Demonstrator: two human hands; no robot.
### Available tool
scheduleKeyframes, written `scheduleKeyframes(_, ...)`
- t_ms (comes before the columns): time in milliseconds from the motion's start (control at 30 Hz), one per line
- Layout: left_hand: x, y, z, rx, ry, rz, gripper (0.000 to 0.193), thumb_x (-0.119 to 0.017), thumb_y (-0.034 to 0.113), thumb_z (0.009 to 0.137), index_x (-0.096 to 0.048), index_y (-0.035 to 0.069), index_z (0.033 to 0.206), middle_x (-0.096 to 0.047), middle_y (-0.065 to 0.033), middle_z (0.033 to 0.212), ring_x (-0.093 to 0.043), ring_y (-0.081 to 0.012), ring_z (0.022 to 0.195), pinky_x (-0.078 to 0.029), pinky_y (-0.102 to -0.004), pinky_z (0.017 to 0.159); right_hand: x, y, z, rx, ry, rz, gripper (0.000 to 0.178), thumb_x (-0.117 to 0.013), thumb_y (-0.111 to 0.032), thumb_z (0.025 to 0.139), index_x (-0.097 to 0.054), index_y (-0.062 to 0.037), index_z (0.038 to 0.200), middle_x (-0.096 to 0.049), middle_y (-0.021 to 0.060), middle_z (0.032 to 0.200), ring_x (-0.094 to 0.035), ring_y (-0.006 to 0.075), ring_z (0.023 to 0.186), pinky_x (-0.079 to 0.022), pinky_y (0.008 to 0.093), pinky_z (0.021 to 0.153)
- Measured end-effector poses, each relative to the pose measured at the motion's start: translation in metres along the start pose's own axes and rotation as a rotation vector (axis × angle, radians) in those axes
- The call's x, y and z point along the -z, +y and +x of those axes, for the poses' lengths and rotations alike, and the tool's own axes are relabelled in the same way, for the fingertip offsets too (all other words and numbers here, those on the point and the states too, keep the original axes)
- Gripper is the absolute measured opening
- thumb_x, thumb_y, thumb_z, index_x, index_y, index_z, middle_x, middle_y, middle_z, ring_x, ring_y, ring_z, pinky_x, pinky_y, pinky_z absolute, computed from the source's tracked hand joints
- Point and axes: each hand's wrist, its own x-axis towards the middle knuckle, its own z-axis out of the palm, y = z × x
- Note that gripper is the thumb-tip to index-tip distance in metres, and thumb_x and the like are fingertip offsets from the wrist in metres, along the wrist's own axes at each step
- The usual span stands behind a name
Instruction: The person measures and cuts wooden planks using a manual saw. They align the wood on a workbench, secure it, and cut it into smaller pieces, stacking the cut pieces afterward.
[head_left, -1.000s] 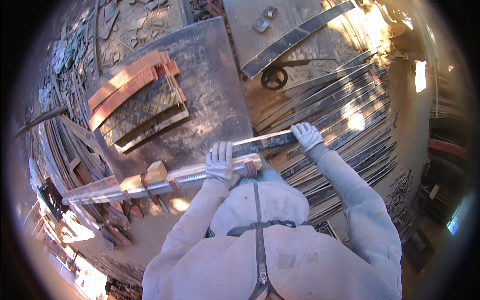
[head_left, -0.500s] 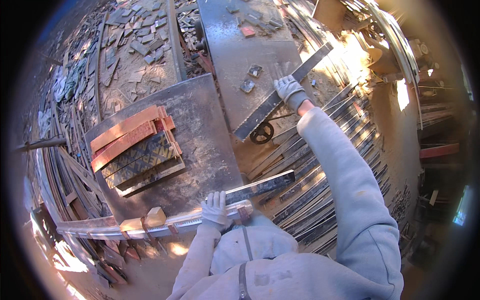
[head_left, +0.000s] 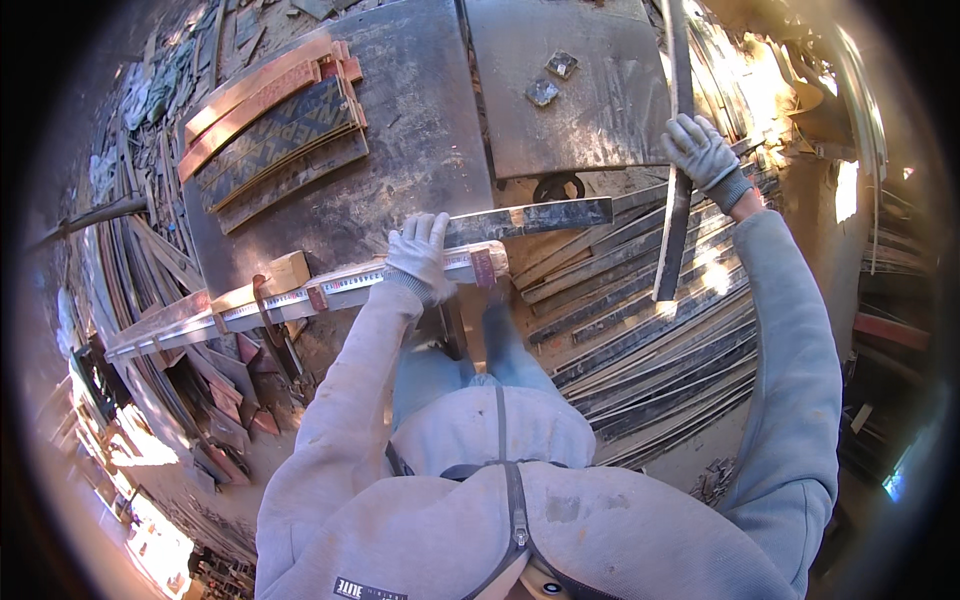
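My left hand [head_left: 418, 258], in a pale work glove, lies over the near end of a short dark-faced wooden strip [head_left: 535, 217], holding it beside the ruled guide rail [head_left: 350, 283]. The strip sticks out past the right edge of the metal table. Off to the right, my right hand [head_left: 700, 155], also gloved, is closed around a long narrow dark board [head_left: 674, 235]. That board points away from me, above a pile of similar strips. Palm and thumb of the left hand are mostly hidden.
Cut orange and dark boards [head_left: 280, 125] are stacked on the metal table [head_left: 420, 110]. A second table top [head_left: 600, 100] beyond carries two small blocks [head_left: 552, 80]. Long strips [head_left: 660, 340] cover the ground at right. A clamp [head_left: 272, 325] grips the rail's left part.
My right hand has moved right with the long board, which has swung from slanting across the far table to pointing nearly straight ahead. The left hand stays on the short strip; the view has shifted.
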Motion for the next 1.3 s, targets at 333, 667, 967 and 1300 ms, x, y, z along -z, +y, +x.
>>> scheduleKeyframes(333,0.005,0.0,-0.003,-0.04,0.093,-0.006,0.114,-0.087,0.045,0.065,-0.037,0.004,0.16,-0.047,-0.0174,0.149,-0.043,-0.0361,0.143,-0.037,-0.0511,0.117,-0.03,-0.119,-0.058,-0.233,-0.326,0.344,0.049,-0.06,-0.01,0.096,-0.057,-0.009,0.145,-0.057,0.0192,0.15,-0.059,0.0391,0.133,-0.054,0.0453,0.11)
scheduleKeyframes(667,0.01,0.009,-0.014,-0.045,0.162,0.065,0.115,-0.09,0.048,0.06,-0.044,0.006,0.156,-0.052,-0.0157,0.143,-0.048,-0.0356,0.137,-0.042,-0.0488,0.113,0.01,-0.195,0.04,-0.571,-0.284,0.576,0.071,-0.081,-0.027,0.086,-0.055,0.0001,0.146,-0.062,0.0227,0.137,-0.056,0.0405,0.13,-0.043,0.0475,0.115)
scheduleKeyframes(967,0.005,0.01,-0.011,-0.027,0.155,0.183,0.112,-0.087,0.056,0.065,-0.042,0.009,0.158,-0.05,-0.0172,0.144,-0.048,-0.0343,0.138,-0.044,-0.0455,0.115,0.0,-0.213,0.035,-0.59,-0.207,0.517,0.063,-0.081,-0.02,0.084,-0.058,-0.0005,0.14,-0.063,0.0234,0.131,-0.058,0.0416,0.126,-0.047,0.0473,0.111)
scheduleKeyframes(1300,-0.002,0.001,-0.008,-0.05,0.194,0.207,0.119,-0.088,0.06,0.06,-0.044,0.01,0.158,-0.051,-0.0179,0.145,-0.048,-0.0347,0.141,-0.045,-0.0455,0.116,0.022,-0.256,0.022,-0.785,-0.244,0.533,0.07,-0.085,-0.025,0.083,-0.057,0.0005,0.141,-0.062,0.0239,0.131,-0.056,0.0405,0.127,-0.045,0.0451,0.113)
